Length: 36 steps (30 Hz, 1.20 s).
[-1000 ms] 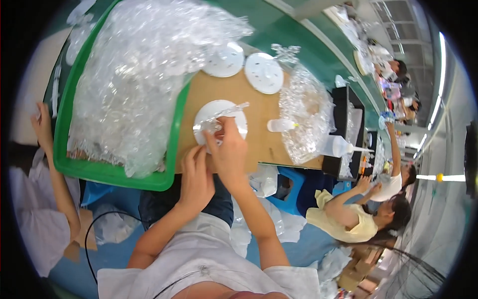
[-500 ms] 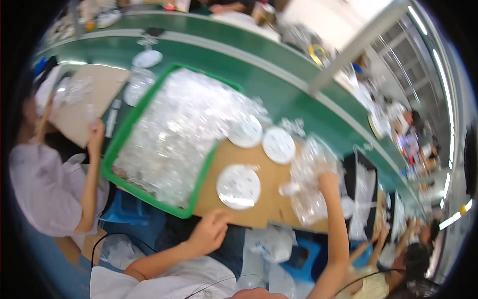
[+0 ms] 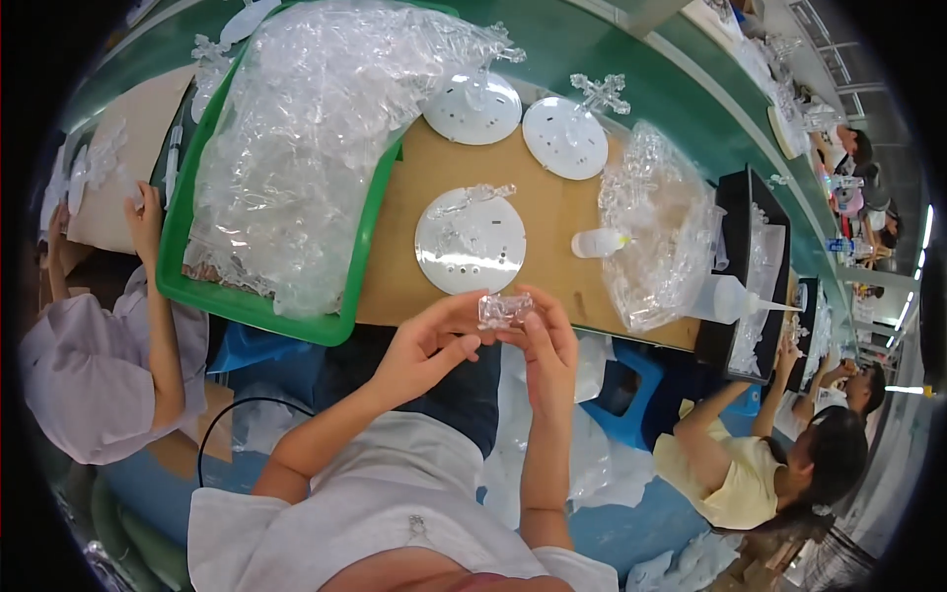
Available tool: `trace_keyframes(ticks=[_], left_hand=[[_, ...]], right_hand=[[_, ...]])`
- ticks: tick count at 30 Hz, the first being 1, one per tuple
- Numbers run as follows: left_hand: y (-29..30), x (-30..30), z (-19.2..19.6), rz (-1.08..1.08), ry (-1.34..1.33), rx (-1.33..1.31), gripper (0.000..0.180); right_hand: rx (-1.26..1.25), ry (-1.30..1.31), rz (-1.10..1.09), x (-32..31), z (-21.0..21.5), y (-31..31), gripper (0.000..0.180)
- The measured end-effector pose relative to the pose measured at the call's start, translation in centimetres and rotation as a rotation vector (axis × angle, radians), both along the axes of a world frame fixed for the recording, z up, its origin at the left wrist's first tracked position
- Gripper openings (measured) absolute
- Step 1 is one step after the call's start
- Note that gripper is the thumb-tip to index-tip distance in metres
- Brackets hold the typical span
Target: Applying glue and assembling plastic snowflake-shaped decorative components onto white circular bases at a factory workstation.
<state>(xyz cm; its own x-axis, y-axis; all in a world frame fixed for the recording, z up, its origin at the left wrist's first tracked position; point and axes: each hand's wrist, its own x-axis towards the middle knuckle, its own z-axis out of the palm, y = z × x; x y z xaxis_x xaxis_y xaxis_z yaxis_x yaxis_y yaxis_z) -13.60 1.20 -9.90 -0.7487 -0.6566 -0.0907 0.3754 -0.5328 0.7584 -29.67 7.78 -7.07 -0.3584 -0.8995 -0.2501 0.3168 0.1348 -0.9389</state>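
My left hand (image 3: 426,340) and my right hand (image 3: 546,340) meet just in front of the table edge, both pinching a small clear plastic piece (image 3: 504,310) between fingertips. Right behind it on the brown board (image 3: 552,237) lies a white round disc (image 3: 471,241) with a clear plastic part resting on its top edge. Two more white discs (image 3: 473,107) (image 3: 564,137) sit farther back, one bearing a clear cross-shaped part (image 3: 600,92).
A green tray (image 3: 258,306) heaped with bagged clear parts fills the left. A clear bag of parts (image 3: 656,232) and a small bottle (image 3: 598,243) lie right of the disc, a squeeze bottle (image 3: 735,299) by a black bin (image 3: 755,252). Other people sit left and right.
My right hand has come back from the bag at the right and my left hand has risen; both now hold the clear piece together. The view has swung back over the board.
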Motion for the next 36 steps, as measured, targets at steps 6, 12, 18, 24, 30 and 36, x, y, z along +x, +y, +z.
trace_keyframes(ticks=[6, 12, 18, 24, 30, 36], left_hand=[[0.7, -0.5, -2.2, 0.209, -0.280, -0.318, 0.030], [2.7, -1.7, -2.8, 0.516, -0.579, -0.900, 0.038], [1.4, 1.6, -4.0, 0.406, -0.802, -1.215, 0.041], [0.4, 2.2, -5.2, 0.261, -0.976, -1.379, 0.042], [0.0, 2.2, -5.2, 0.239, -0.936, -1.366, 0.042], [-0.5, 2.6, -5.1, 0.201, -0.939, -1.417, 0.040]], right_hand=[[0.068, 0.193, 0.091, 0.8, -2.4, 0.7, 0.044], [0.013, 0.305, -0.042, 3.1, -2.4, 0.1, 0.046], [-0.065, 1.208, 0.375, -1.5, -0.5, -3.7, 0.056], [-0.159, 1.415, 0.580, -1.2, -1.2, -5.0, 0.054], [-0.182, 1.295, 0.435, -0.9, -2.2, -4.6, 0.041], [-0.336, 1.313, 0.506, -2.0, -2.4, -5.3, 0.025]])
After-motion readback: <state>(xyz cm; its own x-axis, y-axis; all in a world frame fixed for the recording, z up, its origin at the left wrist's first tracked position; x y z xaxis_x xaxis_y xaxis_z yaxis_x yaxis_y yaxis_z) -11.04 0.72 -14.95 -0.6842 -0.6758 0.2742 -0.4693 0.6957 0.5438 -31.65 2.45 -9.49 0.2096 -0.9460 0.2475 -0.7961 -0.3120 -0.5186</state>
